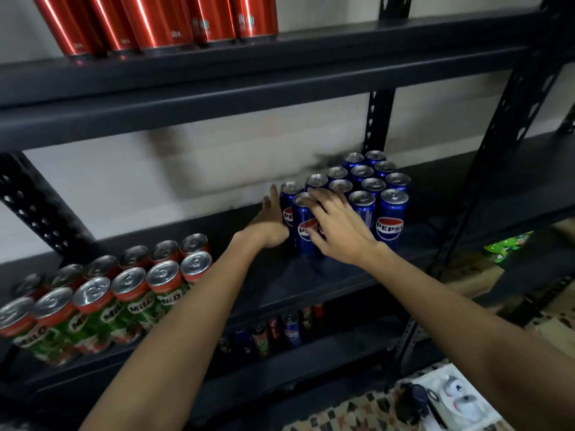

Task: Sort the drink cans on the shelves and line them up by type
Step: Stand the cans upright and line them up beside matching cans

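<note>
Pepsi cans [367, 194] stand upright in a tight block toward the right end of the middle shelf [311, 281], their long axes vertical, silver tops and pull tabs facing up, and the logos on the front ones turned out toward the person. The block runs in rows from the shelf's front edge back toward the pale wall [186, 169]. At its left front corner the left hand [269, 225] lies flat against the side of the outermost cans, fingers straight and held together, pointing toward the wall. The right hand [334, 225] rests over the top and front of the front Pepsi can [303, 225], its fingers spread and loosely bent across the lid and down the label; motion blur makes it unclear whether they truly close round the can. Further left on the same shelf, well apart from the blue block, Milo cans [102, 300] stand upright in two rows, green labels facing out, tops up. On the upper shelf [280, 73] a row of red cans [155, 23] stands upright, only the lower parts in view. On the lower shelf [311, 362], in shadow, several mixed cans [280, 331] stand upright in a loose line.
</note>
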